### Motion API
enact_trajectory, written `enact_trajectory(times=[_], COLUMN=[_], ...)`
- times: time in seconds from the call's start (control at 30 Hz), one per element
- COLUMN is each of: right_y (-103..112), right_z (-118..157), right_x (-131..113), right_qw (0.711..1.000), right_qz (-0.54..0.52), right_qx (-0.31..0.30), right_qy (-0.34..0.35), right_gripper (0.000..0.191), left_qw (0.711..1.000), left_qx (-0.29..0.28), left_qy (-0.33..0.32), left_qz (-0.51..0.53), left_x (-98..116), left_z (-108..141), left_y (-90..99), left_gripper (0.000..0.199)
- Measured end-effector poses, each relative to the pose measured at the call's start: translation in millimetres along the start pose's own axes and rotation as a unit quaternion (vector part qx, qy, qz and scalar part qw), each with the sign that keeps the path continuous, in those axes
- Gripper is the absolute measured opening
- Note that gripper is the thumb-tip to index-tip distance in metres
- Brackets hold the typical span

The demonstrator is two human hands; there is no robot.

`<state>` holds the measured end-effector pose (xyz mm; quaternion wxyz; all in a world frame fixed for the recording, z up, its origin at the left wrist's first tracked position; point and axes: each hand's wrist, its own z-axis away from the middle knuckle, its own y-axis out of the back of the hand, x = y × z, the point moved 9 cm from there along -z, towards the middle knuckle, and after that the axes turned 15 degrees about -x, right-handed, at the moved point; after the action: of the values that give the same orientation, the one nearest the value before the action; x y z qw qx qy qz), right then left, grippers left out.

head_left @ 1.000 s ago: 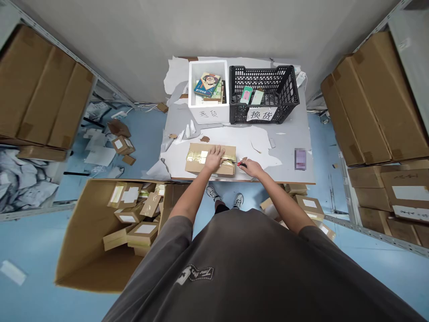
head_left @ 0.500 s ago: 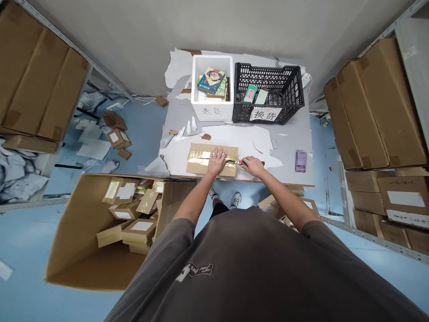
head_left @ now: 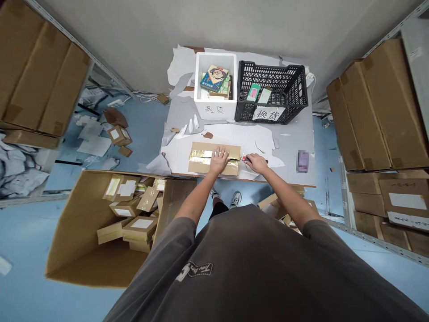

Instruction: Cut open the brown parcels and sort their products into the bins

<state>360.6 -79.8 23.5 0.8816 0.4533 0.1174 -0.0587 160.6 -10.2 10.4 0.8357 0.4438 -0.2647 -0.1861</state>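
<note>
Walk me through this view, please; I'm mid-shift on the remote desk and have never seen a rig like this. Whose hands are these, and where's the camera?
There is no machine here: these are a person's two bare hands, seen by one camera worn on the head, looking forward and down. The left hand lies spread on a taped cardboard box near the table's front edge. The right hand grips a red-and-black tool by the box's right end; its tip is too small to make out.

Farther back on the table stand a white bin holding books and, to its right, a black crate with two flat items. Torn paper covers part of the tabletop.
</note>
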Motion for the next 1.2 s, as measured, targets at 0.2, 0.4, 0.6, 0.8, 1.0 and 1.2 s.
enact_trajectory(times=[0.2, 0.4, 0.6, 0.8, 1.0, 1.2], right_y=[-6, -57, -74, -29, 47, 52], right_z=[25, 24, -7, -31, -80, -88], right_x=[53, 14, -21, 4, 6, 3], right_qw=[0.992, 0.937, 0.911, 0.918, 0.914, 0.898], right_qz=[-0.095, -0.326, -0.368, -0.331, -0.324, -0.364], right_qx=[0.024, 0.032, 0.037, 0.044, 0.102, 0.129], right_qy=[-0.078, -0.124, -0.183, -0.214, -0.222, -0.212], right_gripper=[0.032, 0.048, 0.072, 0.071, 0.066, 0.052], left_qw=[1.000, 1.000, 0.998, 0.988, 0.958, 0.964], left_qx=[-0.006, 0.007, -0.052, -0.077, -0.075, -0.041], left_qy=[-0.006, 0.008, 0.019, 0.129, 0.271, 0.259], left_qz=[-0.009, 0.022, 0.012, 0.021, 0.057, 0.040], left_x=[2, 0, -61, -134, -91, -64], left_z=[5, 4, 3, 36, 67, 76], left_y=[2.2, 20.6, 46.5, 43.6, 13.6, 19.8], left_gripper=[0.079, 0.072, 0.094, 0.094, 0.093, 0.085])
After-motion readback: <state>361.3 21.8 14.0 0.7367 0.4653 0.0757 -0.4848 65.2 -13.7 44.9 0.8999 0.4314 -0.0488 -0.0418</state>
